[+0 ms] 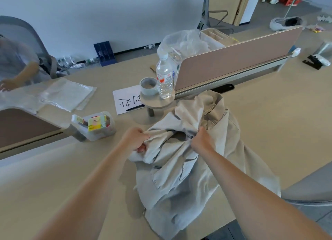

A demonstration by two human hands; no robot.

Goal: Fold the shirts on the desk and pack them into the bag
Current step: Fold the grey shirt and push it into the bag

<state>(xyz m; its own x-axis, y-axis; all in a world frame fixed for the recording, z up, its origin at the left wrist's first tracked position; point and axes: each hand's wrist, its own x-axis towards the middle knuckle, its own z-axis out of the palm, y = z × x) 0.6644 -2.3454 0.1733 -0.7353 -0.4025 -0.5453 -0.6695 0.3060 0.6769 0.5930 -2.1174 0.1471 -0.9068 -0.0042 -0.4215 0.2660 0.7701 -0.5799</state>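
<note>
Pale beige counter (71, 177) fills most of the head view, with a pinkish partition panel (233, 62) crossing its far side and an office floor beyond.

A light grey-beige shirt (179, 177) lies crumpled in the middle of the counter, its lower part hanging over the near edge. The left hand (137, 139) has its fingers curled round a bunch of the fabric at the shirt's left side. The right hand (201, 141) pinches another fold just beside it, so both hands hold the same garment.

Behind the shirt, a water bottle (164, 78) and a roll of tape (148, 86) stand on a small round stand (158, 101). A handwritten sheet of paper (124, 101) and a clear tub of sticky notes (97, 125) sit nearby. Flat clear plastic bags (66, 94) lie well apart to the left, where another person's hand (7, 86) rests on them.

The task looks barely begun. This shirt is bunched with no crease laid, it needs spreading flat first, and nothing is seen packed.
</note>
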